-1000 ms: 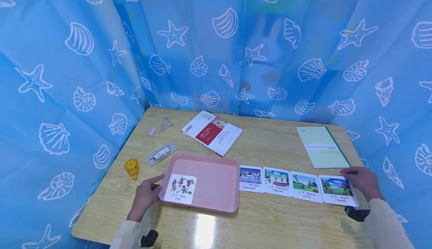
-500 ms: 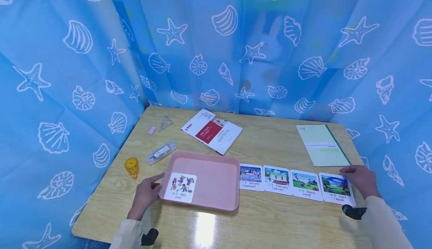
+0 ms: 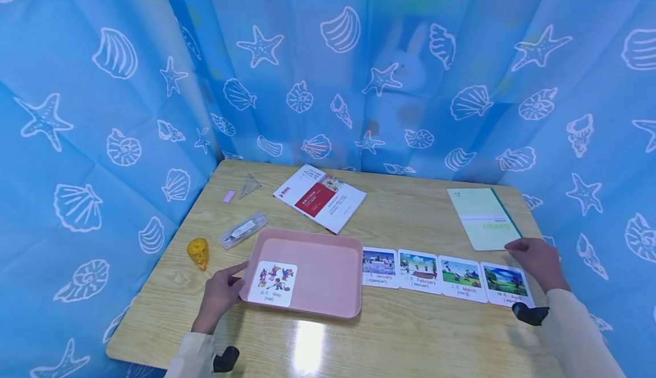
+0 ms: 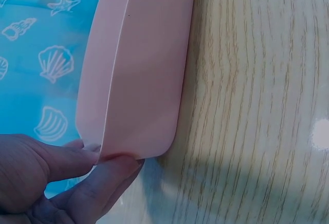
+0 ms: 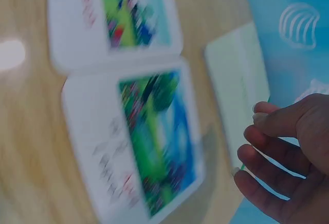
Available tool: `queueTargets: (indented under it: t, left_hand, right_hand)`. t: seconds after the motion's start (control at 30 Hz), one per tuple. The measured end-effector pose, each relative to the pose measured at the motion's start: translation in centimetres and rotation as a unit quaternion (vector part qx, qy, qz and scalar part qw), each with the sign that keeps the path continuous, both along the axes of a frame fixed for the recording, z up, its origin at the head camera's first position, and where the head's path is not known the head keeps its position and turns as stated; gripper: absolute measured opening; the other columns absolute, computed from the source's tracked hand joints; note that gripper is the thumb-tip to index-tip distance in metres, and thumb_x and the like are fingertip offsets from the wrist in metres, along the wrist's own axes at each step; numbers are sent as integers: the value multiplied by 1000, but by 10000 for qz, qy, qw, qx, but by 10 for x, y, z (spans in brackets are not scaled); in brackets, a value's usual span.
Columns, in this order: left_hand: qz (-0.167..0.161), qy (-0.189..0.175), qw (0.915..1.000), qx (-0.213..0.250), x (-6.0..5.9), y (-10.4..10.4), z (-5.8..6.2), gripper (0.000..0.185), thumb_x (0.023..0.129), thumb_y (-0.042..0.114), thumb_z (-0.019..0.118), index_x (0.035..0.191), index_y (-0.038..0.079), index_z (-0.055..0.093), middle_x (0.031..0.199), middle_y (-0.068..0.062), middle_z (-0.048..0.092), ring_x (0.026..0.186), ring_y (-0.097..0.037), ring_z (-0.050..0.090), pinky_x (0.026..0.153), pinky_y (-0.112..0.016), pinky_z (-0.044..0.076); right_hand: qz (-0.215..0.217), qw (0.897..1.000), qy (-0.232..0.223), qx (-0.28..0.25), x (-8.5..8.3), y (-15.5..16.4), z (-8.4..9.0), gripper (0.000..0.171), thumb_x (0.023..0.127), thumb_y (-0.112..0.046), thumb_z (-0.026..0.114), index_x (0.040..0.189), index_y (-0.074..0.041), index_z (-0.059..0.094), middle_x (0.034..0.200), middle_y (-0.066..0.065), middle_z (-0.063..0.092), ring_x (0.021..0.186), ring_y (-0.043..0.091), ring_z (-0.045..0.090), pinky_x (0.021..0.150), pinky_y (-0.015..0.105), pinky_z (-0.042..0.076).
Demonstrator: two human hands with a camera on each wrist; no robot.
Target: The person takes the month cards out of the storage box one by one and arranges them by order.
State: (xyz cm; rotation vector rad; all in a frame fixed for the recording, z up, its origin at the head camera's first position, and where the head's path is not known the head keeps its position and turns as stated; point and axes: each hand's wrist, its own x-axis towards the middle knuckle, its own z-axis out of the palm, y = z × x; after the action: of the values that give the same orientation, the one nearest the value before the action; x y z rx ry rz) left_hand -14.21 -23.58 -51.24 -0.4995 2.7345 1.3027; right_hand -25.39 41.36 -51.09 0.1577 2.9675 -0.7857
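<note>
My left hand [image 3: 219, 295] pinches the left rim of a pink tray [image 3: 328, 275] between thumb and fingers; the left wrist view shows this grip on the tray's end wall [image 4: 149, 70]. A card marked May [image 3: 273, 284] lies inside, at the tray's left end. To the right runs a row of picture cards: January [image 3: 380, 267], February [image 3: 418, 270], March [image 3: 462, 278] and April [image 3: 507, 283]. Beside the April card, my right hand [image 3: 538, 261] hovers with loosely bent fingers, holding nothing. In the right wrist view its fingers [image 5: 267, 167] are apart from that card.
Behind the tray lie a white and red book [image 3: 320, 198], a clear pen case [image 3: 243, 230], a set square [image 3: 250, 185] and a pink eraser [image 3: 228, 196]. A yellow tape dispenser [image 3: 197, 253] sits left. A pale green notebook [image 3: 483, 218] lies back right. Curtains [image 3: 307, 82] enclose the table.
The April card has shifted slightly left, closer to March. My right hand has moved left and come off that card. My left hand stays on the tray rim.
</note>
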Motion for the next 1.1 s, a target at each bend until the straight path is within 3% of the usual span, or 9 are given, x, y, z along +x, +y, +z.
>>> queueTargets:
  t: [0.23,0.47,0.63,0.8,1.1]
  left_hand:
    - [-104,361,9993,51,-2,-2,-3,39,88,-3,57,127,1,59,96,-24,68,78,-24,66,53,-27,54]
    - [-8,-45,9999,142,0,-2,-1,42,90,-3,53,131,4,55,105,-26,64,86,-27,65,58,-29,56]
    - [9,-82,9998,158,1,-2,-1,41,91,-3,53,132,3,55,105,-27,64,85,-27,65,58,-29,56]
    - [-22,-76,9998,174,1,-2,0,41,91,-3,53,132,3,55,105,-28,63,87,-29,65,59,-29,56]
    - [-71,-50,9998,196,3,-3,2,41,91,-3,53,132,3,54,107,-28,62,88,-30,64,59,-30,56]
  right_hand:
    - [104,9993,253,-254,-20,-34,22,41,97,-27,51,123,4,57,114,34,57,91,41,61,66,46,52]
    - [435,9932,400,-1005,-33,-83,54,46,99,-34,47,132,-2,51,123,29,54,102,42,59,77,47,56]
    - [820,9880,586,-1169,-45,-124,70,44,98,-34,49,133,-6,51,125,24,56,105,39,59,76,44,56]
    - [1184,9822,503,-1366,-54,-172,76,42,97,-33,52,132,-9,53,126,19,57,109,35,58,79,44,56]
    - [1893,9644,162,-1840,-56,-276,67,33,94,-24,60,124,-13,61,116,10,63,99,25,64,73,35,58]
